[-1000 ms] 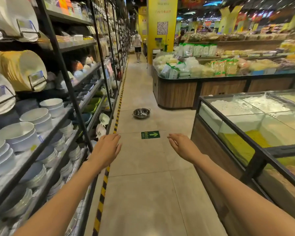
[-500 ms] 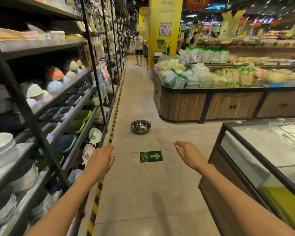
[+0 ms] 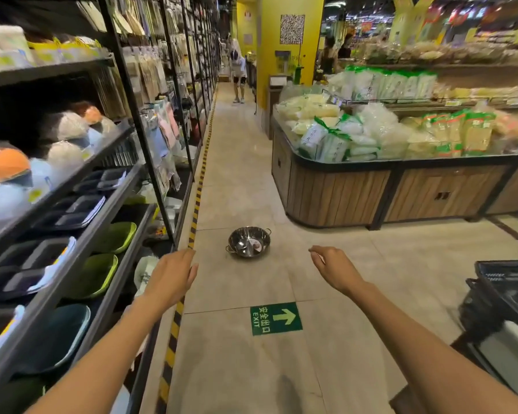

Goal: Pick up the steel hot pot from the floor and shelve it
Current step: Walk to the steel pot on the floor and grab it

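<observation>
The steel hot pot (image 3: 248,242) sits upright on the tiled aisle floor, shiny, with two small side handles. It lies ahead of me, between my two outstretched arms. My left hand (image 3: 172,277) hovers palm down, below and left of the pot, fingers loosely apart, holding nothing. To the pot's lower right, my right hand (image 3: 335,268) is also empty with relaxed fingers. Neither hand touches the pot. The black metal shelving (image 3: 108,204) runs along my left, stocked with trays, bowls and plastic basins.
A wooden produce island (image 3: 335,192) piled with bagged goods stands at right. A glass-topped case (image 3: 509,294) sits at the near right. A yellow-black floor stripe (image 3: 196,210) borders the shelves. A green exit sticker (image 3: 275,318) marks the floor. A person (image 3: 238,70) stands far down the aisle.
I have walked forward: the pot is nearer and larger, the exit sticker has passed under my hands. Both hands stay extended and empty.
</observation>
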`<state>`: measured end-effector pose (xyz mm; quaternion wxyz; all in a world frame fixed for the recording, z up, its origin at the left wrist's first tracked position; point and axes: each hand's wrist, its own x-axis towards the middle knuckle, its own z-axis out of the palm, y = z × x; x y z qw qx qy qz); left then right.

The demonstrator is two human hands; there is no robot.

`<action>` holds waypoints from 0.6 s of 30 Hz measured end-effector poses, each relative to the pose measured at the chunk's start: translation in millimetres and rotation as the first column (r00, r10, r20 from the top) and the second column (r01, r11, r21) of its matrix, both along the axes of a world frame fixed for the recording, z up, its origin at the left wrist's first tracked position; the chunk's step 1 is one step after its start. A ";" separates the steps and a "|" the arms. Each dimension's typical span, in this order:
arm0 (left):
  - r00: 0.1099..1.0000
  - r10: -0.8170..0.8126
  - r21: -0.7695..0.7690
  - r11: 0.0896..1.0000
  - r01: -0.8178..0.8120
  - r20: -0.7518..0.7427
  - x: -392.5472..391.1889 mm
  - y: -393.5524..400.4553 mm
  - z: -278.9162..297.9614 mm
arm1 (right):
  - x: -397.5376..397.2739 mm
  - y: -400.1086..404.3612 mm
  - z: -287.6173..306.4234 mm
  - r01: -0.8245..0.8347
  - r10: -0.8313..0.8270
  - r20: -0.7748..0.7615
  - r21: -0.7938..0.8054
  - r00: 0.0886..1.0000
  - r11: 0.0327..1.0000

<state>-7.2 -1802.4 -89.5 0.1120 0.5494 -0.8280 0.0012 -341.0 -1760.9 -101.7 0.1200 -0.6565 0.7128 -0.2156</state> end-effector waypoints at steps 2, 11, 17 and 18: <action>1.000 0.000 -0.002 1.000 0.000 -0.002 -6.8 -55.3 1.9 | -6.9 -53.6 0.2 -0.002 0.002 -0.010 -0.007 1.000 1.000; 0.998 0.058 0.021 0.998 -0.058 0.023 -52.2 -305.7 -44.5 | -55.8 -305.4 -43.0 -0.041 0.041 -0.004 0.043 0.999 0.998; 0.989 0.138 0.114 0.983 -0.143 0.052 -88.4 -465.1 -75.6 | -91.3 -471.8 -70.8 -0.071 0.073 -0.008 0.131 0.997 0.989; 0.989 0.141 0.127 0.981 -0.146 0.047 -94.5 -489.9 -78.8 | -94.8 -498.5 -73.7 -0.063 0.063 0.000 0.130 0.998 0.990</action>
